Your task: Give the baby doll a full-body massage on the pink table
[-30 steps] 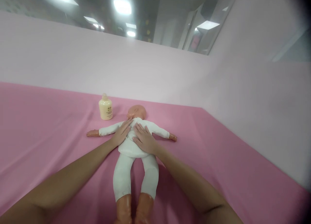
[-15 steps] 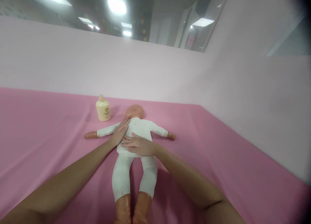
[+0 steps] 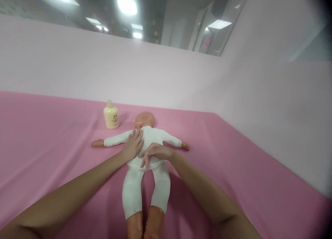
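Observation:
A baby doll (image 3: 153, 135) in a white top and white trousers lies on a pink cloth, its arms stretched out to both sides and its head turned to the left. My left hand (image 3: 133, 145) rests flat on the left part of the doll's torso, fingers spread toward its shoulder. Over the lower torso is my right hand (image 3: 155, 153), wrist bent and fingers pointing down and left. Its fingers are apart and nothing shows in them. Whether they touch the top, I cannot tell.
A cream-coloured pump bottle (image 3: 111, 117) stands left of the doll's head. The pink cloth (image 3: 64, 128) covers the surface, with folds at the left. Behind it rises a pale wall (image 3: 103, 69) with a reflecting pane (image 3: 176, 21) above.
My left hand has shifted slightly right and lies flatter on the torso. The right hand has bent at the wrist, its fingers now turned downward. The view has moved slightly.

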`<state>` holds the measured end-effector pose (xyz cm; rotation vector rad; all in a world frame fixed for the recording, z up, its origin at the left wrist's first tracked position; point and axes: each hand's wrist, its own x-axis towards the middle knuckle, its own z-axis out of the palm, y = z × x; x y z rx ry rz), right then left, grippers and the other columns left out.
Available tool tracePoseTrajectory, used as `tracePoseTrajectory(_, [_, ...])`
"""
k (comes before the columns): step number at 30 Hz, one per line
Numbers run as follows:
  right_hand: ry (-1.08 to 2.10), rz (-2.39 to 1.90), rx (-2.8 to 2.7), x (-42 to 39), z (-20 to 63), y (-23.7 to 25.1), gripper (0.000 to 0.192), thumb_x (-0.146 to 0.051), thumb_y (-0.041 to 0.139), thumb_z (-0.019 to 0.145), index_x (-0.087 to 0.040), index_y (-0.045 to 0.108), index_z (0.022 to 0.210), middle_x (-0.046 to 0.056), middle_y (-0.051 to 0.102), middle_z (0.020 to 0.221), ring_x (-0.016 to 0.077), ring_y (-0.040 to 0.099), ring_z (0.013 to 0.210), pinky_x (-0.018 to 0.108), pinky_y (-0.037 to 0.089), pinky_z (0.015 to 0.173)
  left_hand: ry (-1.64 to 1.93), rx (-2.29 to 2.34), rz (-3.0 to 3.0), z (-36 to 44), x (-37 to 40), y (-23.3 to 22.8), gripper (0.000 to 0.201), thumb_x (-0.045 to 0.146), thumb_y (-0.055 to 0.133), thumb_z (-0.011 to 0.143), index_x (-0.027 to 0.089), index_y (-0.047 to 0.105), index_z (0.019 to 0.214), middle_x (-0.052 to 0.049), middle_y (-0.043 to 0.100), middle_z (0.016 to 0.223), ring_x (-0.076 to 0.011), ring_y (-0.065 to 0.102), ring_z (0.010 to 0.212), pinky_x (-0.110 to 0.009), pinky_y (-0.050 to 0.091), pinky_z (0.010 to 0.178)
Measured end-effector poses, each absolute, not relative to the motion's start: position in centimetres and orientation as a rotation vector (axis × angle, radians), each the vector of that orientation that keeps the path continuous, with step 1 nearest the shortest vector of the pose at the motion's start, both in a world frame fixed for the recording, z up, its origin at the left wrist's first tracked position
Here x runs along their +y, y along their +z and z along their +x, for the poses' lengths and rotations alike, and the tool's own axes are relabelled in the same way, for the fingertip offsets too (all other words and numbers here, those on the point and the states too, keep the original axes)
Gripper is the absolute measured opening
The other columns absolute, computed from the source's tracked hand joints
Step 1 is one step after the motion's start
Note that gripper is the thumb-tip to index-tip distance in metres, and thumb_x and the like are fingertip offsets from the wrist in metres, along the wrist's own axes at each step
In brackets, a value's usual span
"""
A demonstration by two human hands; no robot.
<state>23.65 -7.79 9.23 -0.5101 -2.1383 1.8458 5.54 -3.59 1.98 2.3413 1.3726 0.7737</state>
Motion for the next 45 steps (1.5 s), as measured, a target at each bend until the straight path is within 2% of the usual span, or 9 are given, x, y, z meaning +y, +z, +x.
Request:
tracePoseTrajectory(3, [1.861, -0.592, -1.819, -6.7, 24.4, 7.6, 0.052, -0.064, 0.05, 0.084, -0.018, 0.064, 0.064, 0.006, 0.062, 0.054, 0.0179, 0.061, 0.057, 0.035, 0.051, 0.086, 0.608, 1.429, 2.394, 6.2, -5.4, 3.2, 0.062, 0.043, 0.025, 0.1, 0.016, 0.025, 0.155, -0.015, 0.011, 0.165, -0.0382, 0.003, 0.151, -0.06, 0.02, 0.117])
tracePoseTrajectory(7, [1.616, -0.626, -1.428, -5.7, 24.6, 6.6, 0.038, -0.046, 0.039, 0.09, -0.018, 0.063, 0.08, 0.001, 0.059, 0.055, 0.0141, 0.057, 0.054, 0.034, 0.051, 0.083, 0.465, 1.451, 2.46, 7.2, -7.5, 4.2, 0.061, 0.045, 0.024, 0.1, 0.021, 0.024, 0.156, -0.013, 0.008, 0.165, -0.0392, 0.004, 0.151, -0.063, 0.02, 0.116])
tracePoseTrajectory(12, [0.939, -0.874, -1.51, -5.2, 24.6, 6.7, 0.031, -0.042, 0.046, 0.091, -0.019, 0.067, 0.094, 0.009, 0.069, 0.105, 0.0194, 0.065, 0.1, 0.039, 0.046, 0.102, 0.288, 1.361, 2.568, 8.2, -9.8, 5.2, 0.064, 0.046, 0.019, 0.101, 0.017, 0.018, 0.157, -0.016, 0.007, 0.165, -0.0401, 0.002, 0.151, -0.065, 0.014, 0.117])
tracePoseTrajectory(16, [0.521, -1.027, -1.932, -4.9, 25.1, 5.8, 0.043, -0.038, 0.046, 0.095, -0.02, 0.057, 0.132, 0.011, 0.047, 0.147, 0.024, 0.037, 0.142, 0.046, 0.025, 0.121, 0.109, 1.223, 2.592, 8.1, -11.9, 6.8, 0.068, 0.05, 0.022, 0.1, 0.016, 0.011, 0.158, -0.016, -0.004, 0.164, -0.0377, -0.006, 0.151, -0.064, 0.008, 0.118])
tracePoseTrajectory(20, [0.399, -1.224, -2.056, -4.4, 25.3, 4.6, 0.058, -0.043, 0.036, 0.099, -0.017, 0.037, 0.151, 0.014, 0.034, 0.156, 0.0277, 0.018, 0.151, 0.051, 0.018, 0.123, -0.192, 1.073, 2.544, 7.8, -13.7, 8.8, 0.087, 0.053, 0.044, 0.092, 0.015, 0.001, 0.158, -0.014, -0.013, 0.162, -0.0383, -0.018, 0.147, -0.067, 0.002, 0.117])
tracePoseTrajectory(28, [0.281, -1.278, -2.336, -4.3, 25.3, 4.7, 0.066, -0.045, 0.026, 0.101, -0.005, 0.025, 0.153, 0.019, 0.02, 0.161, 0.0278, 0.01, 0.153, 0.052, 0.017, 0.124, -0.335, 1.038, 2.532, 7.7, -14.4, 9.4, 0.094, 0.051, 0.05, 0.089, 0.016, -0.003, 0.158, -0.014, -0.017, 0.161, -0.0398, -0.017, 0.148, -0.07, 0.0, 0.115])
tracePoseTrajectory(33, [0.242, -1.257, -2.4, -4.5, 25.1, 5.0, 0.062, -0.042, 0.029, 0.101, -0.008, 0.026, 0.153, 0.019, 0.02, 0.161, 0.0286, 0.008, 0.153, 0.056, 0.018, 0.122, -0.179, 0.962, 2.602, 7.6, -15.9, 7.9, 0.092, 0.051, 0.059, 0.083, 0.019, 0.016, 0.158, -0.017, -0.005, 0.162, -0.0419, -0.012, 0.148, -0.076, 0.001, 0.111])
tracePoseTrajectory(40, [0.282, -1.027, -2.499, -5.5, 24.7, 6.2, 0.056, -0.043, 0.038, 0.1, -0.013, 0.043, 0.147, 0.016, 0.029, 0.158, 0.0315, 0.021, 0.15, 0.054, 0.016, 0.124, -0.273, 0.876, 2.545, 7.2, -15.5, 8.8, 0.086, 0.05, 0.059, 0.085, 0.021, 0.021, 0.156, -0.014, -0.008, 0.161, -0.039, -0.012, 0.149, -0.073, 0.002, 0.114])
tracePoseTrajectory(45, [0.411, -0.936, -2.428, -5.8, 24.6, 6.4, 0.048, -0.044, 0.042, 0.1, -0.022, 0.053, 0.141, 0.009, 0.039, 0.154, 0.0291, 0.03, 0.147, 0.047, 0.017, 0.126, -0.2, 0.825, 2.491, 5.9, -14.0, 8.7, 0.083, 0.059, 0.061, 0.08, 0.03, 0.032, 0.153, -0.005, 0.008, 0.164, -0.039, 0.0, 0.15, -0.068, 0.012, 0.117])
